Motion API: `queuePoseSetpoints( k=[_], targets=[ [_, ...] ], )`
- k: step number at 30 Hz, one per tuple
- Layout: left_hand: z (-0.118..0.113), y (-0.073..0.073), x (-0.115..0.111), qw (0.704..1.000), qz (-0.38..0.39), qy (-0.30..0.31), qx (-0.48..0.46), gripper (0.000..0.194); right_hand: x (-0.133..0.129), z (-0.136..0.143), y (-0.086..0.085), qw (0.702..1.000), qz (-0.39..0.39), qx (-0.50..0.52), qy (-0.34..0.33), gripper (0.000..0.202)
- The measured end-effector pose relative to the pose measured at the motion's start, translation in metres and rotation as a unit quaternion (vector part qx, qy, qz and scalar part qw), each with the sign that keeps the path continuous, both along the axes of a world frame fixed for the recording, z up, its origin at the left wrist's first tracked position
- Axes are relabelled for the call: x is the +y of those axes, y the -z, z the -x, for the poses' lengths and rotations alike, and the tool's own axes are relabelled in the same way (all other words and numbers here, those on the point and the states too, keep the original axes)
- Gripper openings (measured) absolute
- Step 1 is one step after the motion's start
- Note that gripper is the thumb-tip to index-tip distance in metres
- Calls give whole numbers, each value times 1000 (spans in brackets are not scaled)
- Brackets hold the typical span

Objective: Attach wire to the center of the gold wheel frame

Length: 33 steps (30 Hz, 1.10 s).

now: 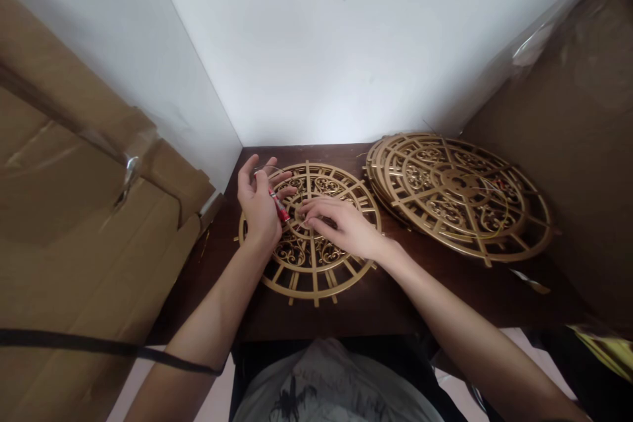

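Observation:
A round gold openwork clock face [315, 282] with scrollwork and raised numeral bars lies flat on the dark brown table before me. Over its left side, my left hand [261, 201] is turned partly palm-up, its fingers loosely curled. A small red cylinder [280, 206] with silvery markings, like a battery or small tube, rests in its grip. A thin wire [267, 167] loops by the left fingertips. My right hand [341, 224] reaches over the centre of the clock face with thumb and fingers pinched together. What sits between those fingertips is too small to make out.
Several similar gold clock faces [487, 257] are stacked at the right, with a thin yellowish wire on top. A small brush-like tool [530, 281] lies in front of them. Cardboard [89, 231] stands at left, another brown panel [558, 112] at right, a white wall [336, 66] behind.

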<state>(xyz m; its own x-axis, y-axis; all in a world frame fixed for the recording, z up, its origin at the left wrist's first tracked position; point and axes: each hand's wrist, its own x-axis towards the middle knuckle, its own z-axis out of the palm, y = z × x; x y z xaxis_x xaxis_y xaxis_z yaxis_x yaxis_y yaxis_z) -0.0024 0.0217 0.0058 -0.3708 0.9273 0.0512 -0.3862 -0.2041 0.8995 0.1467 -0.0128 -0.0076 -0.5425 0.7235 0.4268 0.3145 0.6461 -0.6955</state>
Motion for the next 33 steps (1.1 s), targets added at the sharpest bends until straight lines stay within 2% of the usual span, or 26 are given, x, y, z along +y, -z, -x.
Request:
queuePoseSetpoints(
  k=[4,9,13,18,26,33],
  targets=[
    [-1,0,-1,1000,9,5,-10,17,1,0,6,998,-40,-55,-5,18],
    [-2,-1,-1,1000,18,16,-16,20,0,0,6,996,-35,-83,20,19],
    [-1,-1,-1,998,43,34,-24,23,0,0,4,995,-35,-90,34,21],
    [0,-1,0,998,52,23,-28,24,0,0,5,993,-37,-102,54,22],
    [0,-2,-1,998,56,23,-32,20,-1,0,5,991,-48,-114,42,21],
    [-2,-4,-2,998,24,39,-35,15,-3,0,5,993,-40,-88,66,19]
  ],
)
